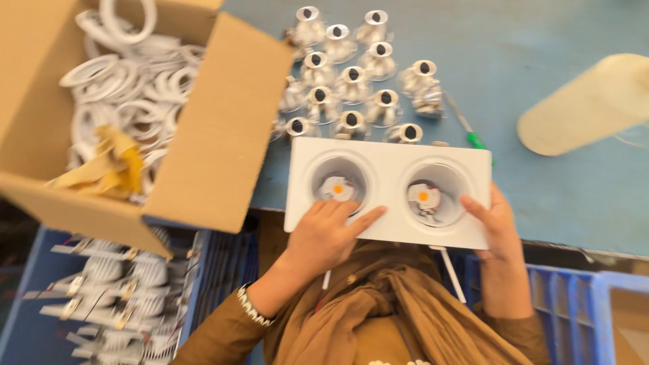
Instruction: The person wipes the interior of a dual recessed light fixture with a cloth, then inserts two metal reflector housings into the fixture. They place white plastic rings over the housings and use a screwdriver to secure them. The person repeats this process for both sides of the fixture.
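Here, a white lamp frame with two round holes lies at the near edge of the blue table. The left hand presses on it at 7 o'clock, fingers flat. The right hand grips its edge at 4 o'clock. Shiny cups stand at 12 o'clock. A box of white rings sits at 10 o'clock. A cream tube lies at 2 o'clock.
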